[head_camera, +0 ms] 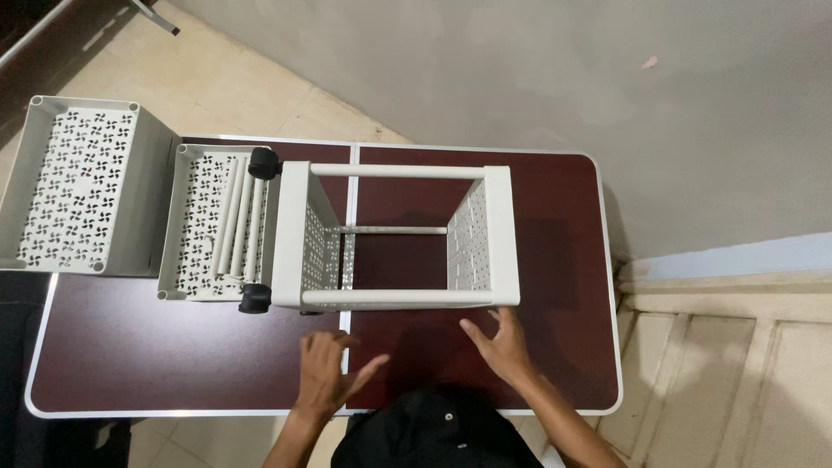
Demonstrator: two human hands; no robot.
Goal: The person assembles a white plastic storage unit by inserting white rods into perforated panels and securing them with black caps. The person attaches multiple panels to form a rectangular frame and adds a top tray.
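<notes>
**Open hands below a white rack frame**

At frame centre on the maroon table (130, 347) sits a white perforated rack frame (394, 238), long axis left-right, open side up. It looks stiff and probably light (thin panels, slim rails); the corner posts seem the surest grip. The left hand (328, 373) and right hand (501, 345) hover just below it, fingers spread, holding nothing. Two perforated trays (78, 195) lie at left.

A plain domestic room is shown. A dark red folding desk (537, 364) with a white rim is set against a bare grey wall (520, 78) beyond the hands. Beige floor tiles (728, 381) are seen to their right, and unassembled white plastic shelf parts (78, 186) to their left.
</notes>
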